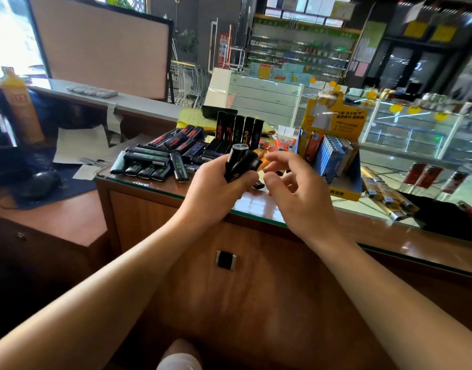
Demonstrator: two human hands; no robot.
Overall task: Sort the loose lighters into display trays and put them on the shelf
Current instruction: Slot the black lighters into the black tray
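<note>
Left hand (216,182) curled round a couple of black lighters (240,161), held above the near edge of the glass-topped counter (283,209). Right hand (296,182) just beside, fingers loosely bent, gripping nothing. Behind on the counter, a loose pile of black lighters (160,153) lying flat, and five more standing upright in a row (240,130). To the right, a yellow display tray (333,156) filled with blue and orange lighters, upright. Far left, a dark computer mouse (41,182) on a lower desk.

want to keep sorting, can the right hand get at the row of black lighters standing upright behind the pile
Probably yes. The right hand holds nothing, and the upright lighters stand uncovered just beyond it; the left hand gripping lighters sits slightly aside.
</note>
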